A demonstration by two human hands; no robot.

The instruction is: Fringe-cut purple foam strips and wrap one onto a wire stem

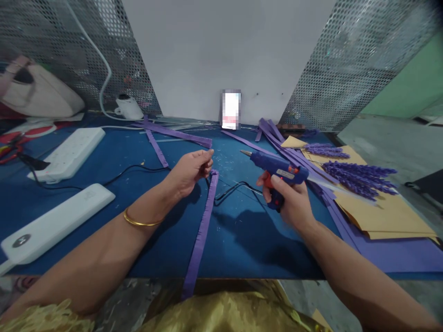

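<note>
My left hand (194, 170) is closed in a pinch over the middle of the blue table. A fringed purple strip (204, 226), like crepe paper, hangs from beneath its fingers, its upper end curled and its lower end over the table's front edge. The lower fingers partly hide how the strip is held. My right hand (289, 193) is wrapped round a blue glue gun (278, 166), a finger at the orange trigger. Its nozzle points left towards my left hand, apart from the strip. A clear glue stick (339, 189) sticks out of the gun's back.
Purple flower sprigs (360, 175) lie on brown paper (387, 212) at right, beside purple strips (294, 152). More strips (183, 133) lie behind my left hand. A power strip (69, 154), a long white device (58, 221), scissors (20, 138) and a black cord (128, 173) occupy the left.
</note>
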